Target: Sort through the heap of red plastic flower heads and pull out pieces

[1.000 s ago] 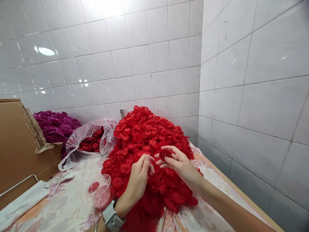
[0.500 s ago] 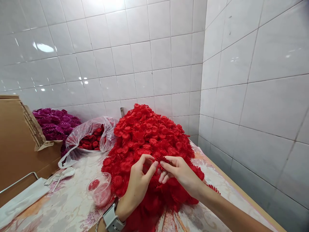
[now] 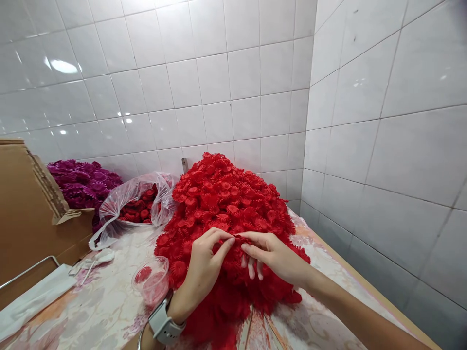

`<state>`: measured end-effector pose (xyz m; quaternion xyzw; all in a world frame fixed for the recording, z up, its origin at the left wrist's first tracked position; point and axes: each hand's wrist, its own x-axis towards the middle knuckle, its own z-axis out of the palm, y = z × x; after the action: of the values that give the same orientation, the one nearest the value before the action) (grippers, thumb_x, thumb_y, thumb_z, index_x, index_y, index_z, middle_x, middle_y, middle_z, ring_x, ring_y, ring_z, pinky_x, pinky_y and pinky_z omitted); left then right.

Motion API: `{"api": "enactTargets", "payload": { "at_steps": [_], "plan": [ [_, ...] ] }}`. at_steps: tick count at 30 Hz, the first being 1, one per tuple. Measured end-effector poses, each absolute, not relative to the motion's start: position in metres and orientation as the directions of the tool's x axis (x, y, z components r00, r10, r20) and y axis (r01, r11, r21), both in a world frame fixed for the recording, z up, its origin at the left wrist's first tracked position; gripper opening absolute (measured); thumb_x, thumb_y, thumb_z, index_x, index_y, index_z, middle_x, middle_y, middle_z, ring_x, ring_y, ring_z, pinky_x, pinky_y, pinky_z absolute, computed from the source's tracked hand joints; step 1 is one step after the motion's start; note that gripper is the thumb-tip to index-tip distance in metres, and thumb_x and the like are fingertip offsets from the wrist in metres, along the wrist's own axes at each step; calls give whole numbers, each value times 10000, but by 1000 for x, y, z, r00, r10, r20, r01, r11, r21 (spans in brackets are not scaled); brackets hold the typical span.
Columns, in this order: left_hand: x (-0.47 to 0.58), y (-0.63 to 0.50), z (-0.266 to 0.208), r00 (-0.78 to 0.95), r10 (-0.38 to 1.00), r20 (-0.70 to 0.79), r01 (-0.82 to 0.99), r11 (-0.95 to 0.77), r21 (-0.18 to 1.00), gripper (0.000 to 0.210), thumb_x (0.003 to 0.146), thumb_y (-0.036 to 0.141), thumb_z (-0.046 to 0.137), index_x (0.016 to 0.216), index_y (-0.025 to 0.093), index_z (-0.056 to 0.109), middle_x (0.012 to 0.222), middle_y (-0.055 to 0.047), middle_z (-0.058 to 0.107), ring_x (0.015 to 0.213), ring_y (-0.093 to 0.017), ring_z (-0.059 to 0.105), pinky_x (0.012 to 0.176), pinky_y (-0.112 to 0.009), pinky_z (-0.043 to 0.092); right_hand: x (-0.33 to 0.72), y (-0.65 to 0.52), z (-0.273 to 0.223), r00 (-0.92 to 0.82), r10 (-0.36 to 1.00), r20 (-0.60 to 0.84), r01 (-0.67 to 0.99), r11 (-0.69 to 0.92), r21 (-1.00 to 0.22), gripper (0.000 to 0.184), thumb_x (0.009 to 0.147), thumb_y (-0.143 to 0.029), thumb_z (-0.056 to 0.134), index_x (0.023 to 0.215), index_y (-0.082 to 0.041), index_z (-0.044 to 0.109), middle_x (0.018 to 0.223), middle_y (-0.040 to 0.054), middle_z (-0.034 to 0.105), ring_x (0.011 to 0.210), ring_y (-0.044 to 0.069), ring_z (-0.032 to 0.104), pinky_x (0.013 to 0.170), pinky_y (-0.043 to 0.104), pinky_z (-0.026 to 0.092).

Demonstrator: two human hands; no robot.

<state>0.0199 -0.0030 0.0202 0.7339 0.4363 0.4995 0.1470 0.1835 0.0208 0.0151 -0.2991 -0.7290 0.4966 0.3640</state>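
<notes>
A large heap of red artificial flowers with fringed petals rises in the middle of the table. In front of it, my left hand pinches the left edge of a small red flower between thumb and index finger. My right hand grips the same flower from the right, its thumb and index finger closed and its other fingers hanging loosely below. The flower is seen nearly edge-on and partly covered by my fingertips. A clear plastic cup with red residue stands beside my left wrist.
A clear plastic bag of darker red pieces lies left of the heap. Behind it are purple flowers. A cardboard box and a white cloth are at far left. Tiled walls close off the back and right.
My hands keep their hold on the red flower, which has tipped from facing me to nearly edge-on. The lower fingers of my right hand have dropped and spread slightly.
</notes>
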Motion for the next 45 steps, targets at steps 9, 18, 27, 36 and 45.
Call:
{"api": "enactTargets", "payload": {
  "at_steps": [9, 18, 27, 36, 45],
  "plan": [
    [36, -4, 29, 90, 803, 589, 633, -503, 588, 159, 798, 249, 487, 709, 182, 600, 758, -37, 638, 702, -168, 577, 670, -282, 417, 185, 24, 14, -322, 697, 641, 706, 628, -327, 454, 773, -84, 315, 1178, -147, 510, 837, 86, 671, 709, 215, 622, 633, 327, 455],
    [16, -3, 45, -17, 638, 770, 706, -537, 461, 160, 825, 244, 468, 779, 172, 603, 799, -38, 622, 751, -152, 577, 702, -251, 440, 211, 48, 29, 84, 888, 452, 446, 373, -814, 247, 785, -241, 417, 938, -184, 603, 629, 31, 647, 603, 208, 628, 515, 299, 447],
    [6, 21, 31, 125, 635, 762, 779, -539, 322, 207, 818, 162, 479, 959, 194, 627, 1004, -69, 609, 970, -193, 532, 867, -330, 414, 190, 34, 19, -325, 906, 271, -153, 232, -961, 234, 757, -366, 565, 811, -142, 605, 758, 44, 653, 664, 151, 650, 574, 256, 508],
    [28, -6, 20, 202, 761, 616, 549, -609, 572, 103, 770, 231, 581, 852, 198, 634, 866, -17, 660, 809, -145, 601, 751, -248, 450, 182, 21, 9, -386, 898, 210, -55, 204, -977, 319, 748, -420, 576, 613, -133, 540, 492, -19, 563, 437, 124, 603, 402, 197, 443],
    [21, 1, 12, 148, 708, 691, 529, -647, 549, 106, 766, 182, 586, 839, 185, 663, 821, -16, 669, 756, -135, 619, 691, -227, 484, 182, 21, 15, -552, 807, 210, 3, 254, -967, 352, 816, -469, 465, 755, -132, 543, 664, 21, 608, 479, 97, 588, 403, 181, 421]
  ]
}}
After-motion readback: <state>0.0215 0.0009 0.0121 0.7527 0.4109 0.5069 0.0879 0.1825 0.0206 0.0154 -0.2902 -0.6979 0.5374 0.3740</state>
